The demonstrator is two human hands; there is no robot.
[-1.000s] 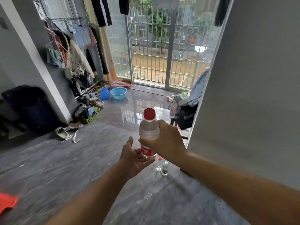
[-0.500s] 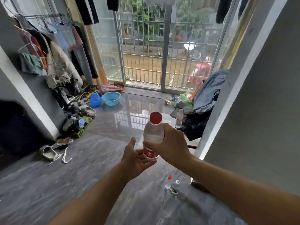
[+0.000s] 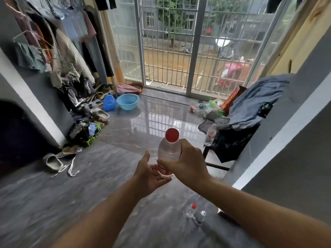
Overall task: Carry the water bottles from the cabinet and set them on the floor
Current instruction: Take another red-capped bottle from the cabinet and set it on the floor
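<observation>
My right hand (image 3: 188,163) grips a clear water bottle (image 3: 169,151) with a red cap and red label, held upright in front of me at mid-frame. My left hand (image 3: 149,173) lies palm up just under and left of the bottle's base, fingers relaxed. Two small bottles stand on the grey floor below my right forearm: one with a red cap (image 3: 191,211), one with a pale cap (image 3: 201,217). Another clear bottle (image 3: 210,135) stands by the dark chair at right. No cabinet is in view.
A grey wall (image 3: 295,140) fills the right. A dark chair (image 3: 232,140) draped with blue cloth (image 3: 254,102) stands before it. Clothes, shoes, a sandal (image 3: 52,161) and a blue basin (image 3: 127,102) line the left. A barred glass door (image 3: 179,51) is ahead.
I have walked forward toward the door; the floor bottles now sit lower in view and nearer. My hands keep the same hold on the bottle.
</observation>
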